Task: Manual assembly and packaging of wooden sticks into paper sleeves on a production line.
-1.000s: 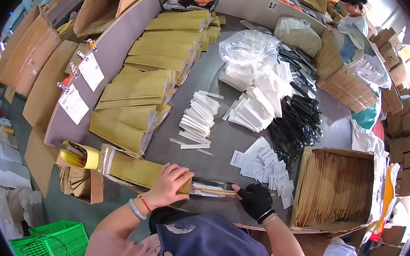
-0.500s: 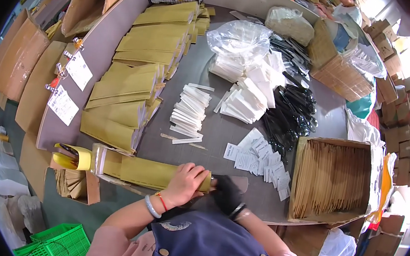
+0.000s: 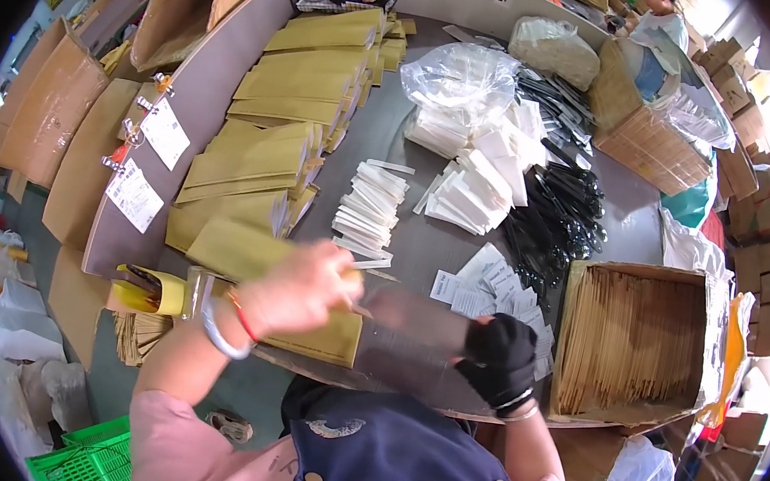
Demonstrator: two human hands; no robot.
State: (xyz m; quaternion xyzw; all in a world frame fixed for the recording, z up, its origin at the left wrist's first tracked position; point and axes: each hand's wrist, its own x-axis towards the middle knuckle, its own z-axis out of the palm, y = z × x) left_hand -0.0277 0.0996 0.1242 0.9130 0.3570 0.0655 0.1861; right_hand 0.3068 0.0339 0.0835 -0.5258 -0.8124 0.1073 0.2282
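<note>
Hands: both mine, low centre, over near edge of grey curved worktable (image 3: 423, 235).
L hand: bare left hand (image 3: 299, 290), blurred, w/ bangles at wrist; fingers curled round edge of a yellow-brown paper envelope (image 3: 245, 250) lifted off the table. Grip looks closed on it; exact finger hold can't tell, too smeared.
R hand: right hand in black glove (image 3: 501, 359), fingers folded down, clamped on right end of a clear plastic sleeve (image 3: 419, 323) w/ something flat inside; contents not readable.
Envelope pos: tilted, raised just above another flat yellow-brown envelope (image 3: 324, 339) lying at table edge, right by my chest.
Sleeve pos: betw. my two hands, left end near L fingertips; touching or not, can't tell.
Left of L hand: yellow tape roll on dispenser (image 3: 150, 288), at table edge.
Far left: rows of stacked yellow-brown envelopes (image 3: 268, 150) running up the table.
Centre: pile of thin white paper strips (image 3: 370, 207); beyond it white folded packets (image 3: 474, 180) and a clear plastic bag (image 3: 461, 76).
Centre-right: heap of black slim items (image 3: 558, 220), small white printed slips (image 3: 492, 288) just beside R hand.
Right: open cardboard box (image 3: 574, 398) packed w/ upright brown envelopes, touching table edge, near R hand.
Wall side: two white tags on clips (image 3: 151, 162).
Floor L: green plastic crate (image 3: 81, 457).
Top right: another person (image 3: 658, 21), well apart.
</note>
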